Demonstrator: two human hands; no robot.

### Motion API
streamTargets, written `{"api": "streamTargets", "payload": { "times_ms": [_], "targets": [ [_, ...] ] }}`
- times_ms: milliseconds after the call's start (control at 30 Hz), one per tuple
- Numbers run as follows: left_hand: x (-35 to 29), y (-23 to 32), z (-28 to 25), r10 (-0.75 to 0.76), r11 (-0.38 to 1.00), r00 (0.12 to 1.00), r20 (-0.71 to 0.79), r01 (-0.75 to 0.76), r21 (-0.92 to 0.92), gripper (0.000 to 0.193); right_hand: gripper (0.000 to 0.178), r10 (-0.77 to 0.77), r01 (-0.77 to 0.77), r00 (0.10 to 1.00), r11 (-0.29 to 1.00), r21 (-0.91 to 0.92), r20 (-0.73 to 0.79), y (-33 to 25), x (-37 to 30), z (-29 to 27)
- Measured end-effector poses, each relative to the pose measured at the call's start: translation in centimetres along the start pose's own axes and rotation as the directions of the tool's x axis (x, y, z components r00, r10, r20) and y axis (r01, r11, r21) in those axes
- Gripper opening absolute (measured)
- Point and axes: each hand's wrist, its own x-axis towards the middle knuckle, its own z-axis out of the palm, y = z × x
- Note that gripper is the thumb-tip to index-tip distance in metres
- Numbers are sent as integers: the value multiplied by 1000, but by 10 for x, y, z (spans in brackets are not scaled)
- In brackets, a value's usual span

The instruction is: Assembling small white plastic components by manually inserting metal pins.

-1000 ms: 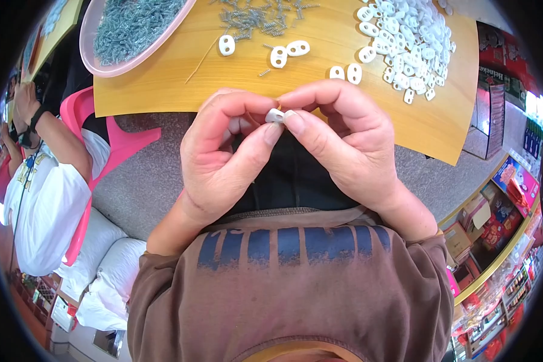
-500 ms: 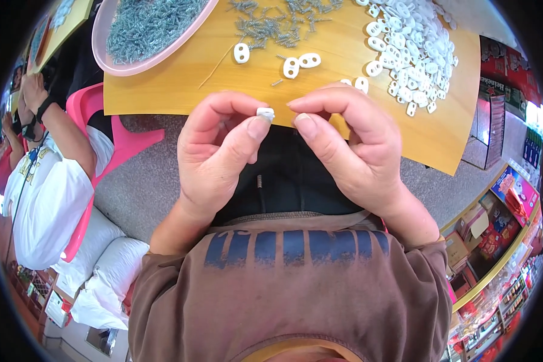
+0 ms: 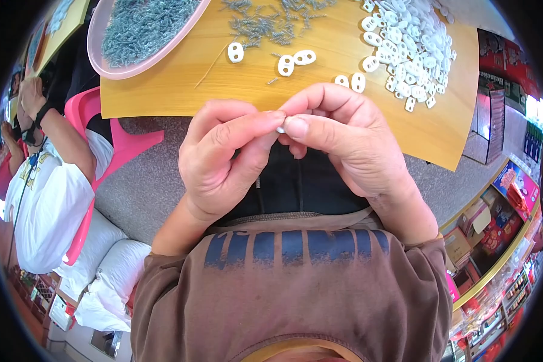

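Note:
Between my hands is a small white cord lock [image 3: 281,129], mostly hidden by fingertips. My left hand [image 3: 223,160] pinches it from the left between thumb and index finger. From the right, my right hand [image 3: 356,142] closes thumb and index finger on the same piece, and the two hands' fingertips touch. Both hands are just off the table's near edge, above my lap. Beyond them lie loose white two-hole cord locks [image 3: 286,65] and a single small spring [image 3: 273,81]. Whether a spring is in my fingers cannot be seen.
On the yellow table [image 3: 163,96] stands a pink basin [image 3: 111,73] full of springs. A pile of loose springs [image 3: 265,27] lies at the back, and a heap of white cord locks [image 3: 410,54] to the right. A person [image 3: 60,169] sits by a pink chair [image 3: 81,111] at left.
My right hand has moved left and closed on the white cord lock in my left hand. Before, the hands were apart. The left fingers have shifted slightly right, covering more of the piece.

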Motion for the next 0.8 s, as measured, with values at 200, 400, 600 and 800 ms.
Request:
{"api": "streamTargets", "payload": {
  "times_ms": [200, 400, 600, 800],
  "targets": [
    [-4, 5, 3, -200, 962, 979, 49, 205, -177, 25, 14, -9, 9, 1000, 999, 53, 2, 3, 0, -1],
    [-5, 5, 6, -427, 644, 893, 145, 413, -644, 23, 16, -91, 91, 996, 996, 4, -4, -3, -3, 7],
    [-3, 2, 3, -554, 458, 796, 242, 535, -710, 19, 16, -206, 197, 979, 939, -283, 0, 6, -2, 4],
    [-5, -3, 1, -554, 375, 793, 251, 508, -775, 17, 20, -310, 280, 951, 852, -443, 4, 10, 1, 2]
  ]
}}
